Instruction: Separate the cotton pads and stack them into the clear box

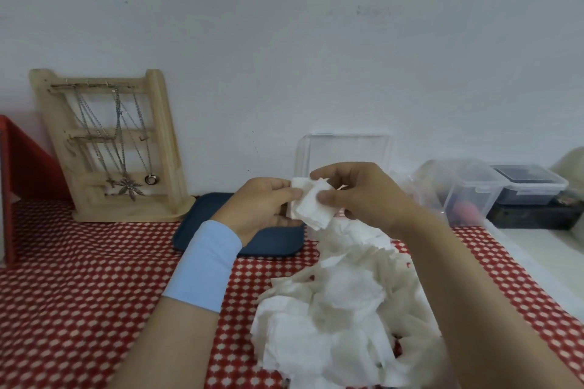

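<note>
White square cotton pads (311,205), a small clump: held in the air between both hands, in front of the clear plastic box (347,148). Left hand (265,205), pale blue wristband: thumb and curled fingers pinch the clump's left edge. Right hand (363,196): thumb and forefinger pinch its right side. Loose heap of white cotton pads (341,300): on the red patterned tablecloth (79,278), below the hands. Clear plastic box: upright by the wall, lower part hidden, contents cannot be told. Dark blue tray (202,208): just beside the heap. Clear lidded tub (474,189), right: something pink inside, blurred.
</note>
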Demonstrator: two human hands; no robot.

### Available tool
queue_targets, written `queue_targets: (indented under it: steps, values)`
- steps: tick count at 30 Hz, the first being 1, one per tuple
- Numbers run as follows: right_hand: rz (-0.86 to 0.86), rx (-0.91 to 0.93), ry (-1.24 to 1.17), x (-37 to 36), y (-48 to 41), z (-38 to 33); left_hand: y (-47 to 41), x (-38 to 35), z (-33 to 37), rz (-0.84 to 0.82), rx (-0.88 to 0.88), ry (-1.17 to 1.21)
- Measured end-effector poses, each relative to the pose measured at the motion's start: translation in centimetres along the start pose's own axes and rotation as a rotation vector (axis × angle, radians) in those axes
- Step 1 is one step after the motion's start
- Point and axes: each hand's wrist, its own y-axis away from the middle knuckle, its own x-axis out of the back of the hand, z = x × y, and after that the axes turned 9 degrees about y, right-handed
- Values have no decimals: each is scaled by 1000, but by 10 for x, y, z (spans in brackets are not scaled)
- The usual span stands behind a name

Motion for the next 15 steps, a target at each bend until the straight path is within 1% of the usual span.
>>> queue_targets:
  steps: [2, 4, 7, 10, 13, 15]
  values:
    - [94, 15, 22, 1, -1, -1, 1, -1, 1, -4, 4, 32]
    - [138, 49, 30, 5, 0, -3, 2, -1, 1, 22, -1, 7]
    - [98, 87, 22, 9, 2, -6, 2, -4, 0, 39, 1, -49]
    - [37, 101, 46, 4, 1, -6, 3, -10, 0, -16, -5, -26]
    - [86, 108, 155, -2, -5, -1, 3, -14, 0, -33, -2, 13]
    - [136, 109, 163, -4, -7, 1, 4, -16, 1, -40, 27, 71]
